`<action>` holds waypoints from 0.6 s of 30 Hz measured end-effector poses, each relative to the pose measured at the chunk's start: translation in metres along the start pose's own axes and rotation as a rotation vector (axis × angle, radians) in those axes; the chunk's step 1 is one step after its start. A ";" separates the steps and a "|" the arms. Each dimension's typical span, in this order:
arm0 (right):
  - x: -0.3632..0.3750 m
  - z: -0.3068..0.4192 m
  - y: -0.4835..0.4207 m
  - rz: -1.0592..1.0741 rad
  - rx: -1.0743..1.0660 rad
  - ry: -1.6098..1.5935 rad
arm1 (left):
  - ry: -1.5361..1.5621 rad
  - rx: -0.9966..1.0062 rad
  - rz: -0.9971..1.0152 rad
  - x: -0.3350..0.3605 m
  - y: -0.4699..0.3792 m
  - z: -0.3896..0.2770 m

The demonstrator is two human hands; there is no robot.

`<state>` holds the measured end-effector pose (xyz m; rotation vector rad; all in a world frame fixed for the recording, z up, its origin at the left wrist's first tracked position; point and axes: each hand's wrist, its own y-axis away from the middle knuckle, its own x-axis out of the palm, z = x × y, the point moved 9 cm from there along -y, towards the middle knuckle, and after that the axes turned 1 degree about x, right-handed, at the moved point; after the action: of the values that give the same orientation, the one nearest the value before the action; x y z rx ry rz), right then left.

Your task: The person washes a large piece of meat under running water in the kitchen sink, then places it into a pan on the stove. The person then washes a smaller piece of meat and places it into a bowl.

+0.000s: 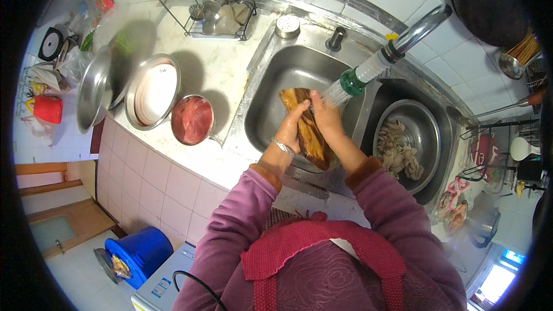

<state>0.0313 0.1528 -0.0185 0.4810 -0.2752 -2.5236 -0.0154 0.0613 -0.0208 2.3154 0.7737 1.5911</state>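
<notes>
A long yellow-brown slab of what looks like cured pork (pixel 312 140) is tilted over the left basin (pixel 276 77) of a steel double sink. My left hand (pixel 290 126), with a silver bracelet at the wrist, grips its left side. Against the slab's right side lies my right hand (pixel 327 119), slightly blurred, its fingers near the upper end. Water sprays from the green-collared faucet head (pixel 353 82) beside that hand. In the right basin sits a steel bowl (pixel 427 138) with pale, wet pieces of food, possibly mushrooms (pixel 399 151).
Left of the sink stand a steel bowl of red meat (pixel 192 120) and a wide metal basin (pixel 153 93). A wire rack (pixel 248 19) holds small containers behind them. A round perforated-top canister (pixel 287 26) stands on the sink's back ledge. A black wok (pixel 490 4) hangs at right.
</notes>
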 end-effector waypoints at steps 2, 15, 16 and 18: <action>0.000 0.041 0.019 -0.051 -0.268 0.527 | 0.081 0.014 -0.030 -0.011 -0.006 -0.007; 0.004 0.085 -0.004 -0.161 -0.589 0.608 | -0.082 -0.053 -0.004 0.008 -0.030 0.013; 0.006 0.091 -0.006 -0.130 -0.578 0.614 | -0.007 -0.045 -0.015 -0.001 -0.040 0.017; 0.009 0.085 0.033 -0.008 -0.533 0.602 | -0.130 0.031 -0.097 -0.021 -0.049 -0.002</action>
<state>0.0067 0.1283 0.0660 0.9663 0.6046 -2.1994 -0.0375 0.0904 -0.0600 2.3372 0.8715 1.3827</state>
